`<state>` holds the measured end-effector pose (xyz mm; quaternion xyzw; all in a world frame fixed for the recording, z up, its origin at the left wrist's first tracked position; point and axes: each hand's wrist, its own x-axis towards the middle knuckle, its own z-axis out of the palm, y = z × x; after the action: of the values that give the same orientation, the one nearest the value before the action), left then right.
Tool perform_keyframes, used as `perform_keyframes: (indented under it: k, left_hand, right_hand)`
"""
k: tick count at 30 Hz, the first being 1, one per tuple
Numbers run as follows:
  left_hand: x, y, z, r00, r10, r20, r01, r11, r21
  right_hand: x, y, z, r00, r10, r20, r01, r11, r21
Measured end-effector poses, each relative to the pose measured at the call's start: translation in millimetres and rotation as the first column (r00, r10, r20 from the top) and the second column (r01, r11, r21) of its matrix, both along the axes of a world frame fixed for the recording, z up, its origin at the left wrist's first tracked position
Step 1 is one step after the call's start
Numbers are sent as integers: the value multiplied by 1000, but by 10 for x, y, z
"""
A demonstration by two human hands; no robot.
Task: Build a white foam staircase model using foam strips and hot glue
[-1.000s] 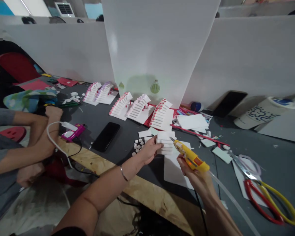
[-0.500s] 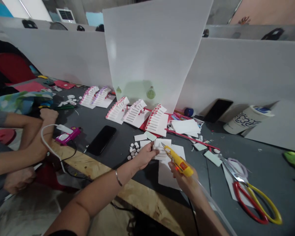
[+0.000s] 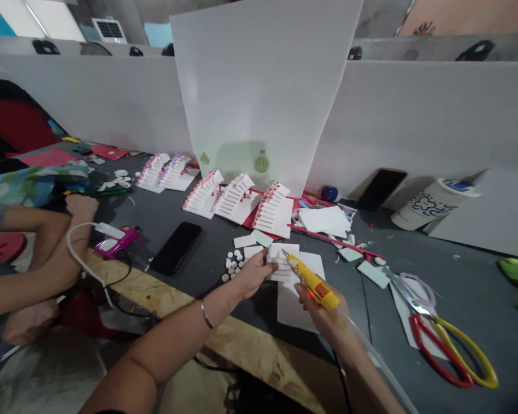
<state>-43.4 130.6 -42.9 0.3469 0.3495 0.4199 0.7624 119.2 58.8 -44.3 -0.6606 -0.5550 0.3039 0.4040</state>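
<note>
Between its thumb and fingers my left hand (image 3: 255,272) pinches the left edge of a small white ridged piece (image 3: 280,270). My right hand (image 3: 322,313) is wrapped round a yellow glue gun (image 3: 313,282), a clear glue stick trailing from its back end. The nozzle tip is over the upper part of the ridged piece; whether it touches cannot be made out. Beneath lies a larger white sheet (image 3: 296,307). Small white discs (image 3: 232,265) are grouped left of my left hand. Behind stand several white stepped paper models with red or purple dots, one of them a red-dotted model (image 3: 270,210).
Scissors (image 3: 431,328) with red and yellow handles lie at right, near a white cup (image 3: 431,204). A black phone (image 3: 176,248) and a pink socket block (image 3: 116,242) are at left, beside another person's arms (image 3: 47,253). A tall white board (image 3: 263,86) stands behind.
The view has shifted slightly. Both hands keep the same hold, and the glue gun's tip stays over the upper part of the ridged piece.
</note>
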Motion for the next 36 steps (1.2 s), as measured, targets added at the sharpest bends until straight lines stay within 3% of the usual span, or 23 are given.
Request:
perform_keyframes:
  k: [16, 25, 36]
  left_hand:
    - [-9, -12, 16, 1000, -8, 15, 8, 1000, 2]
    - [-20, -6, 12, 1000, 14, 23, -14, 1000, 0]
    - [-41, 12, 37, 997, 58, 52, -58, 998, -6]
  right_hand:
    - [-3, 4, 55, 999, 44, -20, -45, 996, -78]
    - [12, 15, 54, 999, 10, -45, -15, 995, -101]
    - [-10, -28, 182, 997, -54, -56, 49, 994, -95]
